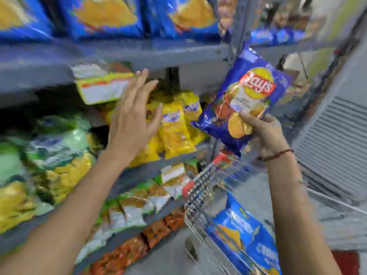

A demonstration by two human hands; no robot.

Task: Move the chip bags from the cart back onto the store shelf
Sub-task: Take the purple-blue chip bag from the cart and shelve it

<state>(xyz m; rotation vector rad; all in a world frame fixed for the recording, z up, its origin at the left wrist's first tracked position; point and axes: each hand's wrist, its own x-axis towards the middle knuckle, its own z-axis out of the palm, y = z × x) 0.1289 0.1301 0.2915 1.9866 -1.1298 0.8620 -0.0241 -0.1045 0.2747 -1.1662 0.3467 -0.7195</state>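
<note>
Gripping a blue Lay's chip bag point(245, 100) by its lower end, the right hand point(264, 135) lifts it above the wire cart point(200, 193), beside the shelf point(139, 54). Left hand point(132, 120) is spread wide, empty, before the yellow bags point(174, 128). Another blue bag point(244, 233) lies in the cart.

I see a grey metal rack point(127, 56) filling the left and middle of my view, its boards stacked one above another and running back to a grey upright post point(237, 26). Right of that post stands a pale wall with a slatted vent point(337, 135) set low in it. Below the rack lies a grey floor point(337, 221), with a red mat point(346, 262) at its near right corner.
</note>
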